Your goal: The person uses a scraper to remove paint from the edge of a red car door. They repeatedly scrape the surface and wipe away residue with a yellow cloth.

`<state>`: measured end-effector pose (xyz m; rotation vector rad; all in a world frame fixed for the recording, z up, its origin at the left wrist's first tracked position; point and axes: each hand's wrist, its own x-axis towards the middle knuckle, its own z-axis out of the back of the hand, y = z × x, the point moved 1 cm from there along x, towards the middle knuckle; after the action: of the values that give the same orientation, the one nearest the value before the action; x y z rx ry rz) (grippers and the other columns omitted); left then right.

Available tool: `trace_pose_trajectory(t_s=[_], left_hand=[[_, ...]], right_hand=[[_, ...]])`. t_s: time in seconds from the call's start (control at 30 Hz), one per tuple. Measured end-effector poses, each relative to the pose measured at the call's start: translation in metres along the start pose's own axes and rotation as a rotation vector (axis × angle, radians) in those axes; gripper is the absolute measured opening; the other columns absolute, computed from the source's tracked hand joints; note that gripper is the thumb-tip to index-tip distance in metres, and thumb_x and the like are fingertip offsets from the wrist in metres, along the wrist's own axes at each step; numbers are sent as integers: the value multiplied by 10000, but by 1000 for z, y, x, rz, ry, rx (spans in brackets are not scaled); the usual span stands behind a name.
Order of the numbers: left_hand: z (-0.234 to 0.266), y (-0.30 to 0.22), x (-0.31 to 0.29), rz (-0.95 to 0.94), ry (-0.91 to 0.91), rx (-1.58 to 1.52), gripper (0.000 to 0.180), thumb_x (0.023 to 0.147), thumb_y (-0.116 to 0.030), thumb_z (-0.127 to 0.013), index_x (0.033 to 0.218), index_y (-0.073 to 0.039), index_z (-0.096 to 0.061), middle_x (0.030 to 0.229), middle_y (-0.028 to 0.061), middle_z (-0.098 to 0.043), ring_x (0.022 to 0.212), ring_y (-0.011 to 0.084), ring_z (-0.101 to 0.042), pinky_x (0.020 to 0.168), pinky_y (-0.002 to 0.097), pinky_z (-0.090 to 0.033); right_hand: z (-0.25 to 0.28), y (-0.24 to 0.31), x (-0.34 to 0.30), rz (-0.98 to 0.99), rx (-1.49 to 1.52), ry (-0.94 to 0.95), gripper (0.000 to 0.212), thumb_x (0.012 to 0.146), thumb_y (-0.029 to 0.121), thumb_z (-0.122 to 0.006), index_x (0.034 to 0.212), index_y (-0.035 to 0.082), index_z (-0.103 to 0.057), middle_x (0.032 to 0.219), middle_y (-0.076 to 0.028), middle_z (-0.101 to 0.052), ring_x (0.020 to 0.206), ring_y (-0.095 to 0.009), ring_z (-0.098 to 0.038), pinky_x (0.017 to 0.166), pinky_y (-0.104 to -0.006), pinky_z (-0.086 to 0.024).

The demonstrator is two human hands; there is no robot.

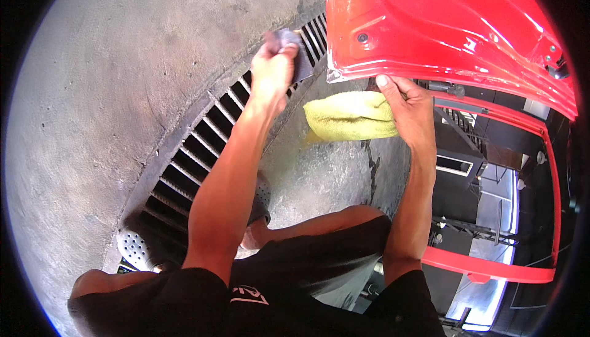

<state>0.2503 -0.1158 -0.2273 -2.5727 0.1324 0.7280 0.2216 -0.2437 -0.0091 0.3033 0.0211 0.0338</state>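
Note:
My left hand (273,73) is closed on a thin dark grey sheet (302,66), slightly blurred, out above the floor drain. One flap of the sheet hangs beside the thumb; whether it is sandpaper or cloth I cannot tell. A folded yellow towel (347,116) extends leftward from my right hand (410,108), which grips its end. The right thumb lies right at the lower edge of a glossy red car panel (424,23); whether it touches is unclear. Part of the right fingers is hidden behind the hand.
A slatted metal drain grate (203,140) curves across the concrete floor (117,73). At the right stands a red frame (491,266) with dark car parts inside it. Grey perforated clogs (134,248) are on my feet, close to the grate.

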Motion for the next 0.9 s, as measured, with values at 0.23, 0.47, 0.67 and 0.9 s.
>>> trace_pose_trajectory(t_s=[0.23,0.47,0.67,0.9], left_hand=[[-30,12,-65,74,126,-305,287,958,-291,-819,1166,-115,-732,1095,1,-754,952,124,-690,886,326,-543],[-33,37,-80,95,99,-203,175,1019,-180,-739,1170,-94,-720,1101,-12,-733,986,119,-653,889,325,-534],[27,25,-21,123,12,-406,184,1001,-144,-665,1172,-76,-676,1117,72,-730,949,209,-716,858,388,-595],[89,13,-5,61,-216,-253,176,994,-121,-678,1169,-112,-694,1016,1,-705,952,165,-649,924,357,-506]], right_hand=[[16,-19,-11,-120,-188,246,324,1011,280,-756,1050,-42,-763,831,-18,-692,783,-73,-574,734,-292,-504],[26,23,-35,210,-245,-3,263,932,287,-834,991,35,-785,855,-45,-737,779,-105,-646,730,-312,-516],[-26,71,7,868,-881,-393,311,847,185,-813,1149,140,-755,1087,-54,-744,1068,-271,-688,959,-466,-465],[-114,-26,-20,993,-707,295,207,800,123,-720,1007,108,-723,908,-43,-618,927,-236,-666,872,-418,-505]])
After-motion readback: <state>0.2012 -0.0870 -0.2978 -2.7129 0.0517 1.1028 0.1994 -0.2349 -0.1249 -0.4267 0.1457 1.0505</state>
